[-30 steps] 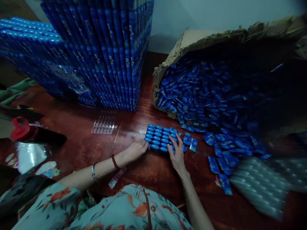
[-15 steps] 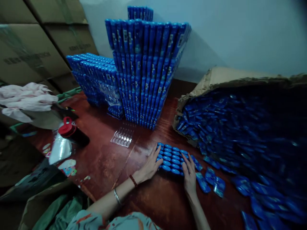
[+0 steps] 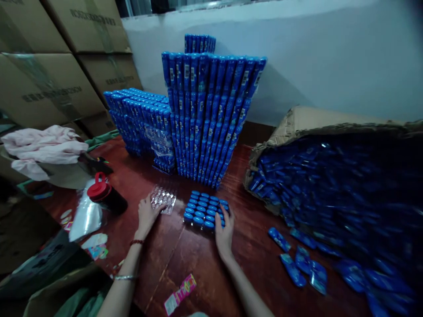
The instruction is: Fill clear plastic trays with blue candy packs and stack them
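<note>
In the head view, my left hand [image 3: 148, 216] has its fingers and thumb closed on the near left edge of a clear plastic blister tray [image 3: 168, 199] lying on the table. My right hand [image 3: 225, 231] grips the right side of a compact block of blue packs [image 3: 200, 209], whose rounded ends face up in rows. The block rests on the red-brown table just right of the tray. Part of its right end is hidden by my right fingers.
Tall stacks of blue packs [image 3: 205, 119] stand at the back. A torn cardboard box [image 3: 280, 132] spills loose blue packs [image 3: 292, 269] at right. A red-lidded bottle [image 3: 107, 196], plastic bags [image 3: 86, 215] and a pink strip [image 3: 180, 294] lie around the table [image 3: 194, 264].
My left hand has left the block and moved left onto the clear tray. The block has shifted left with my right hand on it. The camera view has tilted up, and a pink strip now shows.
</note>
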`<state>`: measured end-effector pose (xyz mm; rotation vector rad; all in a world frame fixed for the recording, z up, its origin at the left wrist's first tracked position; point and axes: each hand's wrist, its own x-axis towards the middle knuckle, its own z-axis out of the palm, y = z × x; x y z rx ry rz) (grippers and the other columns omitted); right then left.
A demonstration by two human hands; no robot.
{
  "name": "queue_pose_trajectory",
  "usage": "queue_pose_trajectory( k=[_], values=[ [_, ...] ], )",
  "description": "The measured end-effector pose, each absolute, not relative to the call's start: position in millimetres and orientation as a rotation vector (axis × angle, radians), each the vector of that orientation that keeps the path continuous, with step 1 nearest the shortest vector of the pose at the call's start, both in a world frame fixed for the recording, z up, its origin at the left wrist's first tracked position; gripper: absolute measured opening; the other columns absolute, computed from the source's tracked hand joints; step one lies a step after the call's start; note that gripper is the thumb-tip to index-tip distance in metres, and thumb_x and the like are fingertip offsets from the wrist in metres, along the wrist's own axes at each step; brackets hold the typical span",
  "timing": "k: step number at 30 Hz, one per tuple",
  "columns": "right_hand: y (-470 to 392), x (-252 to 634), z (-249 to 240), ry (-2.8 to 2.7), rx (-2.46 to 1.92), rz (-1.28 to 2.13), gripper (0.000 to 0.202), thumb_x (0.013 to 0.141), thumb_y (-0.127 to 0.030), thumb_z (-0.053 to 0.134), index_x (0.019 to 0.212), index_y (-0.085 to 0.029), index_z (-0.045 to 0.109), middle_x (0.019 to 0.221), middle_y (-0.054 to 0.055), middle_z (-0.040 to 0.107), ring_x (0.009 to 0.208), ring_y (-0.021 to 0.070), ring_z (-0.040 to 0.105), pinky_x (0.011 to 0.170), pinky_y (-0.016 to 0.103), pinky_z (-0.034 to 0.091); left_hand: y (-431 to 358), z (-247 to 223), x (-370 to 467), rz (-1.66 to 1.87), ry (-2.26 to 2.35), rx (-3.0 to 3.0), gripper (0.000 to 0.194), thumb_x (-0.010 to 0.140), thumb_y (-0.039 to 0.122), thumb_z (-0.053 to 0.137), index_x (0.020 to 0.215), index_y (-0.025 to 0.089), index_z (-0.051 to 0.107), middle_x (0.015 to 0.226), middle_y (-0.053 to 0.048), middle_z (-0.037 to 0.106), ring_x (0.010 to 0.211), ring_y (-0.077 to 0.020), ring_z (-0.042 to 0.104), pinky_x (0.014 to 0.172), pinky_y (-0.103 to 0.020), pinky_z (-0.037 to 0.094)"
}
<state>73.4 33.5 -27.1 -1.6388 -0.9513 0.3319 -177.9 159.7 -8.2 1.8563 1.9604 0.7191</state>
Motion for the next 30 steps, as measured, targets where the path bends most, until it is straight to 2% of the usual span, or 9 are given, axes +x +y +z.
queue_pose_trajectory(
  k=[4,8,14,19,23,25,28,30],
  values=[
    [64.4,52.6,-26.9,-0.955,-1.604,0.351,0.044,0.089,-0.043,0.041,0.127,-0.023,0.051,0.133,0.011,0.044,0.127,0.0232,0.038,0.105,0.045,0.032,134.5,-17.6,-204.1,1.007,1.866,1.440,0.077,0.061,0.046,0.068,0.125,0.011,0.044,0.097,-0.009,0.060,0.088,-0.0235,0.059,0.084,-0.039,0.047],
    [97.9,55.4,-26.7,-1.098,-1.530,0.426,0.042,0.088,-0.042,0.043,0.122,-0.022,0.055,0.135,0.010,0.043,0.127,0.0214,0.039,0.107,0.043,0.030,81.3,-17.9,-221.6,1.175,1.879,1.141,0.077,0.055,0.055,0.069,0.117,0.013,0.051,0.075,0.000,0.057,0.067,-0.0162,0.056,0.075,-0.035,0.049],
    [148.8,57.1,-17.6,-1.490,-1.394,0.486,0.040,0.089,-0.036,0.045,0.126,-0.026,0.053,0.132,0.006,0.050,0.123,0.0195,0.045,0.104,0.039,0.037,-4.4,10.0,-214.3,1.461,1.833,0.915,0.075,0.053,0.054,0.073,0.115,0.019,0.051,0.078,0.001,0.056,0.072,-0.0149,0.058,0.070,-0.027,0.051],
    [168.0,43.0,2.9,-1.455,-1.606,0.343,0.037,0.088,-0.035,0.049,0.123,-0.023,0.056,0.130,0.007,0.051,0.121,0.0218,0.047,0.102,0.038,0.037,-41.4,15.5,-183.8,1.231,1.800,1.021,0.075,0.054,0.060,0.069,0.115,0.021,0.053,0.085,-0.001,0.061,0.075,-0.0179,0.061,0.069,-0.029,0.053],
    [138.5,74.4,7.5,-1.467,-1.627,0.198,0.032,0.093,-0.033,0.040,0.119,-0.027,0.058,0.120,0.000,0.059,0.111,0.0131,0.053,0.097,0.028,0.041,-43.7,9.6,-147.0,0.850,1.633,1.235,0.077,0.053,0.060,0.069,0.118,0.021,0.053,0.089,-0.003,0.065,0.080,-0.0223,0.064,0.072,-0.033,0.053],
    [99.4,108.6,6.1,-1.418,-1.686,0.120,0.032,0.094,-0.034,0.036,0.111,-0.027,0.062,0.108,-0.001,0.065,0.102,0.0125,0.057,0.091,0.026,0.044,-38.9,5.0,-125.1,0.706,1.543,1.361,0.077,0.058,0.060,0.066,0.121,0.020,0.050,0.084,-0.003,0.066,0.077,-0.0231,0.064,0.070,-0.034,0.054],
    [26.2,181.7,3.1,-1.297,-1.829,0.018,0.033,0.092,-0.037,0.038,0.103,-0.024,0.066,0.103,0.004,0.065,0.100,0.0162,0.056,0.093,0.032,0.042,-27.5,-5.1,-89.2,0.594,1.387,1.547,0.073,0.068,0.057,0.058,0.126,0.016,0.044,0.084,-0.006,0.066,0.077,-0.0251,0.065,0.072,-0.038,0.053],
    [-22.6,239.1,5.1,-1.158,-1.956,-0.096,0.036,0.088,-0.042,0.041,0.106,-0.021,0.064,0.112,0.009,0.060,0.108,0.0220,0.050,0.098,0.042,0.036,-20.5,-12.6,-65.4,0.574,1.228,1.679,0.068,0.075,0.052,0.053,0.130,0.014,0.040,0.102,-0.012,0.065,0.094,-0.0271,0.063,0.083,-0.040,0.050]
  ],
)
